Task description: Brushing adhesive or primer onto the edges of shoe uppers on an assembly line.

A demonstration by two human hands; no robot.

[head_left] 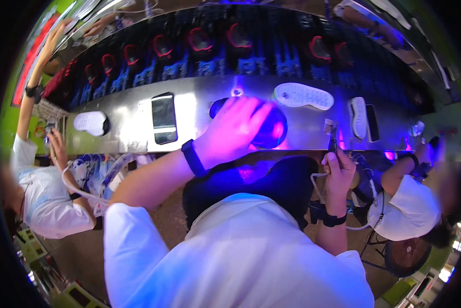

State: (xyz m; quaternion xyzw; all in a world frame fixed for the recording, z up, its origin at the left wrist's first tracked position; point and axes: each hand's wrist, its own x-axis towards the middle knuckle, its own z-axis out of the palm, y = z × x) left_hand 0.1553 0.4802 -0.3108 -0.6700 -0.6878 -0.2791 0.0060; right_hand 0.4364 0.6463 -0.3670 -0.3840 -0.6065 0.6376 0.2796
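At the near edge of the desk (133, 138), right of its middle, the person's right hand (339, 167) is raised with the knuckles turned outward and the forearm coming almost straight up. Its grip is closed: thumb and fingers pinch one thin tool (333, 145), whose pale tip points over the desk. The left hand (233, 128) comes in on a slant, palm down, its fingers spread and bent over one dark shoe (277, 128). This grip is opened to about the width of the shoe and holds it from above; the fingers are a little blurred. The shoe lies at the middle of the near edge, under blue-violet light. Each wrist wears one dark band.

Farther in, I count two phones: a larger phone (164, 118) in the left half, reaching near to the near edge, and a dark phone (372, 123) toward the right end. There are three white soles: one (90, 123) close to the left end, one (303, 96) by the far edge, and one (359, 118) just beside the dark phone. One small metal ring (237, 92) is near the far edge.

Along the far edge stands a row of dark shoes (199, 40); I can count eight red-rimmed openings.
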